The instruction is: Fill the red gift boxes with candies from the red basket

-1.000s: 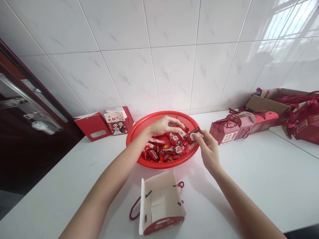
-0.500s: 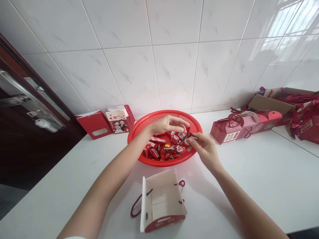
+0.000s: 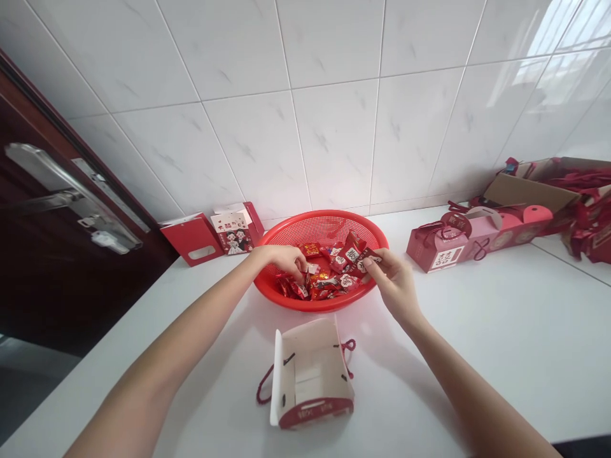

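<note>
Left hand (image 3: 290, 259) has shifted leftward into glossy red-wrapped sweets (image 3: 327, 289)—grip unclear—so both are busy: right hand (image 3: 397, 280) pinching a brownish-red packet (image 3: 374, 257).

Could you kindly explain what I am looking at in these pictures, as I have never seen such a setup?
Of course. There is no machine here: these are a person's bare hands, seen by one camera worn on the head, looking forward and down. On the white table stands a red plastic basket of wrapped sweets. The left hand dips among them; whether it grips one is unclear. The right hand pinches a dark red wrapped packet. Nearer the camera lies an open gift box; closed gift boxes stand at the right.
</note>
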Action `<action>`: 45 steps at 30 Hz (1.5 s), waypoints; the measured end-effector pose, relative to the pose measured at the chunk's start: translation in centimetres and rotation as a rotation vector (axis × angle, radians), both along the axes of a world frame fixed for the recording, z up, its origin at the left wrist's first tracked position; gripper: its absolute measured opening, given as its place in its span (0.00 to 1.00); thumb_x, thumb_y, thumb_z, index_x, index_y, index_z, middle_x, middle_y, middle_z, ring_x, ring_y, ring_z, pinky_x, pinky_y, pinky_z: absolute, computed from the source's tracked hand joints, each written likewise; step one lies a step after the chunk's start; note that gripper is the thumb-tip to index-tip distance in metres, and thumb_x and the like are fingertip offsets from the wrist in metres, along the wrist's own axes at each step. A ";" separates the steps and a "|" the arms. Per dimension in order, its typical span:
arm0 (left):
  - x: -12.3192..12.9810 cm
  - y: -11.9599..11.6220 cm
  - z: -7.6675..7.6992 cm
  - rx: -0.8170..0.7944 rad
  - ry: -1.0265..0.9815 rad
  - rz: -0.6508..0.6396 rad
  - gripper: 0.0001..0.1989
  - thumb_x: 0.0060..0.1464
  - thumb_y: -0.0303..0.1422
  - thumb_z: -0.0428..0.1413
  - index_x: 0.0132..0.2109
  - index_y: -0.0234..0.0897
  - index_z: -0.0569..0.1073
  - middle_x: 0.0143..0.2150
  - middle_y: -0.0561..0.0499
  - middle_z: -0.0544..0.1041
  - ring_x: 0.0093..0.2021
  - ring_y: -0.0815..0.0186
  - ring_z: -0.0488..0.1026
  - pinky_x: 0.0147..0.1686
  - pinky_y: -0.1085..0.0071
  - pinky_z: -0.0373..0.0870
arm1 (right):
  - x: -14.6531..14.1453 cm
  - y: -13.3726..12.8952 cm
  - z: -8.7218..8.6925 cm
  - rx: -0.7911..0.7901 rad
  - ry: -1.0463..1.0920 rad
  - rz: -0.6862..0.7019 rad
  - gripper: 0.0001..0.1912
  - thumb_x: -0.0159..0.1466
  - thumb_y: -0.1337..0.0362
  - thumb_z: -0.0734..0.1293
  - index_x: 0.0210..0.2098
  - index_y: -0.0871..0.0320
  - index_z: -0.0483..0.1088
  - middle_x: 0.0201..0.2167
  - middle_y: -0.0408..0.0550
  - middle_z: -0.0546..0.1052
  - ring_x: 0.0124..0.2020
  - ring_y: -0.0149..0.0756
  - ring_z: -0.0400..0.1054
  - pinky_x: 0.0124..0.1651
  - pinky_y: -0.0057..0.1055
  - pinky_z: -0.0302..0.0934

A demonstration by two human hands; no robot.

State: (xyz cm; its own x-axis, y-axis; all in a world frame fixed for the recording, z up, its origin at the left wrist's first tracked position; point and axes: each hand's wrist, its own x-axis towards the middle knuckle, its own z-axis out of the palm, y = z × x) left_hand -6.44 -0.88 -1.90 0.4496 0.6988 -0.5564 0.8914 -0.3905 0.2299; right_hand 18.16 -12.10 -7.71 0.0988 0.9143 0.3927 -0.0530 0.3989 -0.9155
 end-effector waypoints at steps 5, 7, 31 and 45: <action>0.6 0.5 -0.4 -0.042 0.100 0.027 0.25 0.22 0.38 0.75 0.36 0.41 0.84 0.33 0.50 0.81 0.31 0.61 0.73 0.29 0.72 0.65 | 0.0 0.1 -0.3 -0.006 -0.044 -0.010 0.14 0.63 0.51 0.70 0.32 0.54 0.70 0.26 0.44 0.75 0.26 0.37 0.71 0.30 0.32 0.67; 0.7 0.8 -1.0 -0.035 0.115 0.044 0.28 0.17 0.34 0.75 0.35 0.41 0.83 0.31 0.50 0.80 0.29 0.61 0.72 0.28 0.71 0.65 | 0.1 0.2 -0.4 -0.003 -0.065 -0.010 0.14 0.64 0.51 0.69 0.32 0.54 0.70 0.26 0.44 0.75 0.28 0.38 0.72 0.31 0.33 0.67; 0.2 1.7 -1.7 -0.022 -0.747 0.196 0.22 0.47 0.50 0.66 0.39 0.34 0.82 0.39 0.46 0.83 0.38 0.62 0.77 0.38 0.71 0.72 | 0.0 0.1 -0.4 0.019 -0.120 -0.063 0.12 0.64 0.53 0.69 0.30 0.54 0.71 0.24 0.43 0.74 0.25 0.36 0.69 0.30 0.32 0.63; 0.4 1.3 -1.6 0.020 -0.794 0.193 0.26 0.48 0.54 0.64 0.37 0.32 0.83 0.36 0.44 0.83 0.34 0.63 0.76 0.32 0.70 0.69 | 0.0 0.4 1.1 0.000 0.045 -0.008 0.16 0.60 0.49 0.72 0.29 0.55 0.70 0.22 0.41 0.71 0.22 0.32 0.64 0.29 0.31 0.64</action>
